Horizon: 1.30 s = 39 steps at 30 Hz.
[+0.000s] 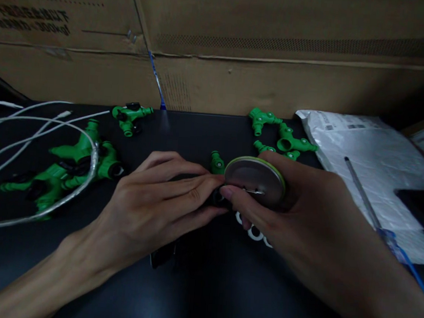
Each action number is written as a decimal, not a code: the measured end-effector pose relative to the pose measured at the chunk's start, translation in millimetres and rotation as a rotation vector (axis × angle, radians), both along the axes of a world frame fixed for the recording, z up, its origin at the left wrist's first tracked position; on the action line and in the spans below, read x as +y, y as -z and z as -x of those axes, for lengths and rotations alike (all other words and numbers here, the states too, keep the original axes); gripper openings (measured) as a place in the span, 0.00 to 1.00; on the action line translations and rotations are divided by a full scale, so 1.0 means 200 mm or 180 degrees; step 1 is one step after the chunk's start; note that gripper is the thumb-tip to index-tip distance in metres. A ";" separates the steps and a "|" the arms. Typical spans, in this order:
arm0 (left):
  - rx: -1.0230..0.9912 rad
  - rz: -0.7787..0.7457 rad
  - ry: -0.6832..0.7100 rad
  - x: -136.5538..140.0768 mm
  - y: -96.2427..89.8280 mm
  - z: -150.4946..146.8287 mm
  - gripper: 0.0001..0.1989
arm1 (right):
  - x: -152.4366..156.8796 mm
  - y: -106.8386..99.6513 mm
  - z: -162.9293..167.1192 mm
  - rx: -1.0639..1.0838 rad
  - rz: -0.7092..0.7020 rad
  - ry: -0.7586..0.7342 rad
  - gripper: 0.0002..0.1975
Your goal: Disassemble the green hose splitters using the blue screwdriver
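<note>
Over the middle of the dark table, my left hand point(172, 195) is closed around a black part with a round open end point(217, 196); most of it is hidden by the fingers. My right hand point(285, 199) grips a round pin-back button badge point(256, 179), its metal back and safety pin facing me. The right thumb tip and the pin side of the badge are right at the black part's open end. Just behind the hands stands a green hose connector point(217, 163). White ring washers point(250, 233) lie under my right hand.
Green Y-shaped hose connectors point(83, 144) lie at left beneath a clear tube point(93, 162) and white cables point(26, 139). More green connectors point(285, 140) sit back right. A white bubble mailer point(345, 140) bears a pen point(363, 193) and a black object point(423, 210). Cardboard point(276, 85) walls the back.
</note>
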State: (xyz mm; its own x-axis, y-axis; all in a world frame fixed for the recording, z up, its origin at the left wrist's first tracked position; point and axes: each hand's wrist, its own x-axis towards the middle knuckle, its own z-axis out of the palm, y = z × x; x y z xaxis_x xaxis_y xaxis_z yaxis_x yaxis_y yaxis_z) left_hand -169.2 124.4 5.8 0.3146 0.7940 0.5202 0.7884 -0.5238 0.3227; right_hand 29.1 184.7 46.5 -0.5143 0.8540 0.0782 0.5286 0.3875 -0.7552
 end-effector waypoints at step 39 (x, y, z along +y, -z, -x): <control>0.0344 -0.0272 0.0010 -0.02 0.04 0.01 0.11 | 0.02 0.00 0.04 -0.0089 0.0324 -0.0104 0.12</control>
State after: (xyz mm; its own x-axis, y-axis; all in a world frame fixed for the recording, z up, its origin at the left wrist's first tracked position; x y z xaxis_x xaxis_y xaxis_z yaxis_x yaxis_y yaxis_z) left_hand -170.4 119.5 -3.0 0.3750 0.7471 0.5488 0.8144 -0.5483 0.1901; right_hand 21.4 189.3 47.3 -0.5428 0.8395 -0.0230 0.5385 0.3268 -0.7767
